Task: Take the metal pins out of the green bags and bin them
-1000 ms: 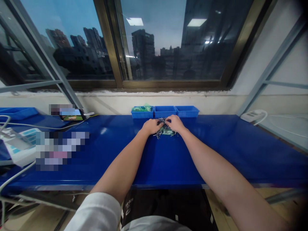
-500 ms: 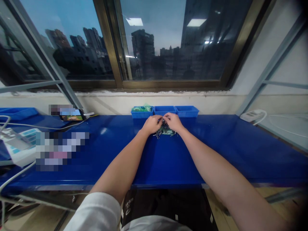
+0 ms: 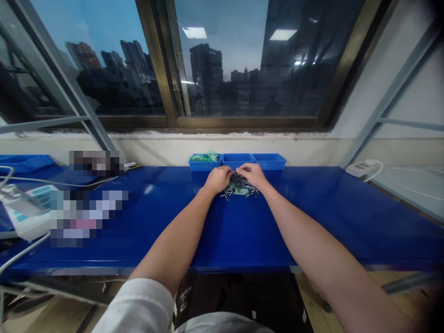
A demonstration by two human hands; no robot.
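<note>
A heap of small, thin metal pieces that look like screws (image 3: 227,194), mixed with green packets (image 3: 241,190), lies on the blue table. At the heap's far left side is my left hand (image 3: 218,179), its fingers curled inward and closed. Opposite it, my right hand (image 3: 254,175) bends over the far right side, thumb and fingers drawn together. Both sets of fingertips touch or hover just over the pieces. Whatever they pinch is too small to make out.
Three blue bins stand behind the hands: the left bin (image 3: 204,165) holds green packets, beside a middle bin (image 3: 237,162) and a right bin (image 3: 269,163). A white device (image 3: 31,210) with cables sits at left. A white power strip (image 3: 360,167) lies at right.
My right hand has shifted slightly right, away from my left, widening the gap between them. More of the metal pieces now show. My left hand has hardly moved.
</note>
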